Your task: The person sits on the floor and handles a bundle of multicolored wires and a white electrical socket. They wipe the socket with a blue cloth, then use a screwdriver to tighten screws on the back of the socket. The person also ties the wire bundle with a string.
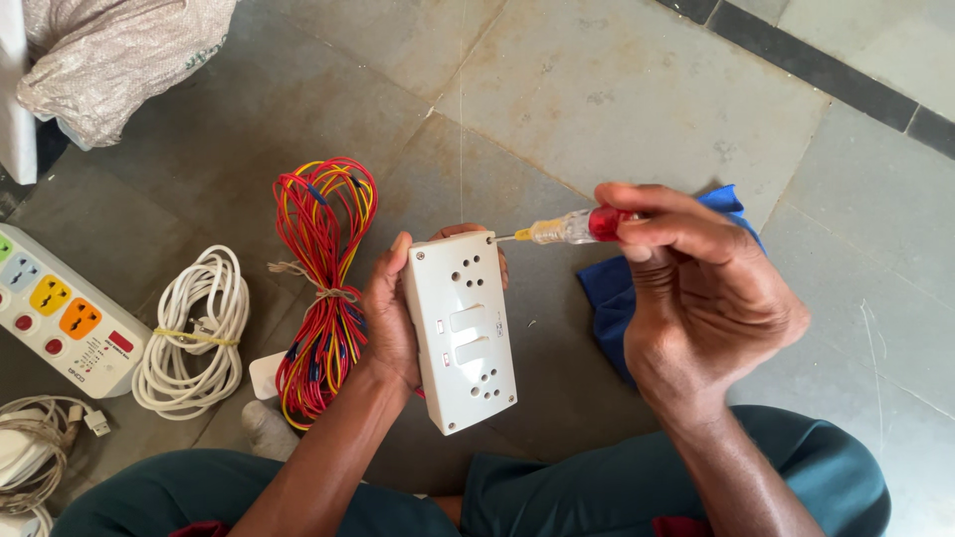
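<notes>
Down on the stone floor (617,89), the person sits cross-legged with a white switch-and-socket box (461,333) held up over the lap, near the middle of the view. The left hand (390,318) is clamped around the box's left edge, thumb on the front at 11 o'clock and fingertips showing over the top edge. The right hand (696,288) is closed tight on the red handle of a screwdriver (569,228) with a clear yellowish shaft, whose tip meets the box's top right corner at 1 o'clock.

Open floor runs wide from 12 to 3 o'clock, bare grey slabs with a dark border strip (826,70) crossing the corner. A blue cloth (609,298) lies under the right hand, partly hidden by it.

The left side is the crowded one. Just beside the left hand at 9 o'clock lies a tied bundle of red and yellow wires (323,288). Further out sits a coil of white cable (194,333), then a white extension board with coloured sockets (60,318) at the frame's edge. A white charger lead (45,438) trails at 8 o'clock, and a woven sack (109,55) fills the 11 o'clock corner. The teal trouser legs (637,487) close off the bottom.
</notes>
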